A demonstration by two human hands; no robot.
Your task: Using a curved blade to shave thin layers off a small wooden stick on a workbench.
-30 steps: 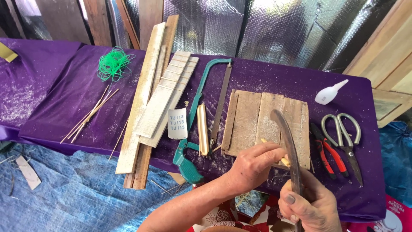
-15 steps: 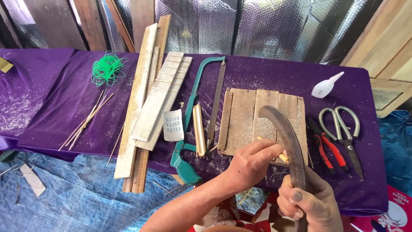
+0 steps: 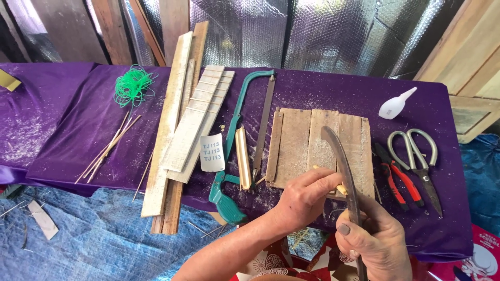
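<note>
My right hand (image 3: 372, 239) grips the handle of a curved dark knife (image 3: 341, 161), its blade rising up over a worn wooden board (image 3: 297, 140). My left hand (image 3: 304, 198) pinches a small pale bamboo piece (image 3: 341, 189) against the blade at the board's near edge. Most of the piece is hidden by my fingers.
On the purple cloth (image 3: 67, 125): a green-framed hacksaw (image 3: 234, 151), long wooden slats (image 3: 177, 125), a white tag (image 3: 211, 152), thin sticks (image 3: 107, 151), a coil of green cord (image 3: 133, 84), a white glue bottle (image 3: 395, 104), scissors (image 3: 416, 156), red-handled pliers (image 3: 393, 179). Blue tarp (image 3: 88, 239) lies below.
The knife has swung a little, its blade tip now higher and more to the left over the board. My left hand stays on the bamboo piece.
</note>
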